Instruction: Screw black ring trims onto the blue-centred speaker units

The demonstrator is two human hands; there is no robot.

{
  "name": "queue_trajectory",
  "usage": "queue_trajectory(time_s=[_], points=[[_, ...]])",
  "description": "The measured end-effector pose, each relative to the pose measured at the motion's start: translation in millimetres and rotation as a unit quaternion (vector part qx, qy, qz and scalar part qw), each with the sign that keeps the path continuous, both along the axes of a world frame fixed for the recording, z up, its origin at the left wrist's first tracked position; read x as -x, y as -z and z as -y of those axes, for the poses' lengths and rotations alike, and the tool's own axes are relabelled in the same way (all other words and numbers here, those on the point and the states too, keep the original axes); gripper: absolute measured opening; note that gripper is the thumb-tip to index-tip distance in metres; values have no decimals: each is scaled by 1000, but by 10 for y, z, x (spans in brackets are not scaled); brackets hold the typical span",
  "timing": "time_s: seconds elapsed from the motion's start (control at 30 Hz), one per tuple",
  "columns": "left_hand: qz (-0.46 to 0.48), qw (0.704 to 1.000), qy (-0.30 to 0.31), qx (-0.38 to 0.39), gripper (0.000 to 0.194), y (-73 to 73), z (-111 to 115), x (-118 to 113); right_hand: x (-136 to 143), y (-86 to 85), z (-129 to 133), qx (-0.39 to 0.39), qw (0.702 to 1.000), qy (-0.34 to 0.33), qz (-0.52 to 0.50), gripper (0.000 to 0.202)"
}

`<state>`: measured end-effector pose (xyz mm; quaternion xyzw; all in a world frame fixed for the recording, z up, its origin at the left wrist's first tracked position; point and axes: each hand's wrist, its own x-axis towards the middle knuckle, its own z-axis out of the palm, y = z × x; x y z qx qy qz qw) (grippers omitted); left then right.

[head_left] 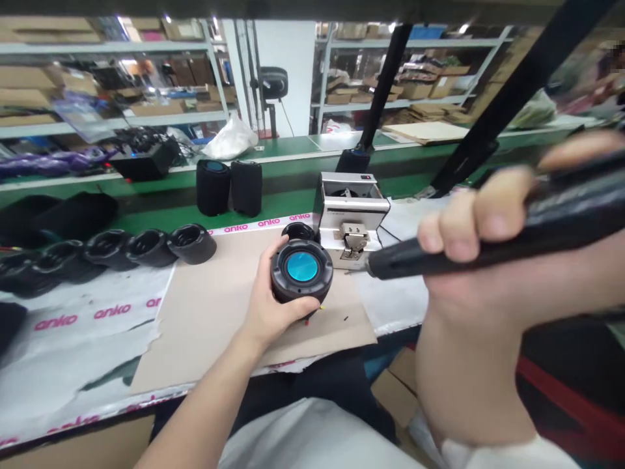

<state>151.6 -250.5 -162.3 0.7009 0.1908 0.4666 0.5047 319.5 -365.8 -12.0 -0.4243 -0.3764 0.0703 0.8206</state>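
Note:
A round black speaker [302, 267] with a blue centre stands on the brown cardboard [205, 306], and my left hand [273, 293] grips it around its side. On the right, close to the camera, my right hand [478, 221] is wrapped round a black electric screwdriver [405, 259]. The tool's tip points left, in front of the silver-and-black screw feeder [351, 221] and to the right of the speaker. Behind the speaker sits another black ring-shaped housing [297, 231], partly hidden.
Several black cylindrical housings [193, 243] line up at the left. Two black speakers [213, 187] stand on the green bench [288, 189] behind. A black slanted post [385, 85] rises at the back. Shelves with boxes [170, 45] fill the background.

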Motion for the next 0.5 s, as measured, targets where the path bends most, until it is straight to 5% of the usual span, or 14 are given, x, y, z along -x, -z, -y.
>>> queue_trajectory(time_s=[0.03,0.13,0.23,0.37,0.5], points=[[14,1000,-2,-5,107,35,4,-9,-85,210,50,-59,997,19,-42,38],[43,998,-19,-42,112,125,18,-16,-234,823,111,1,991,22,-136,45],[43,994,-45,-85,113,205,25,8,-262,1204,120,38,983,17,-178,50],[22,995,-45,-86,120,299,13,50,-368,1321,113,49,975,1,-218,52],[17,997,-29,-74,122,348,17,76,-601,1123,87,-3,966,53,-254,49]])
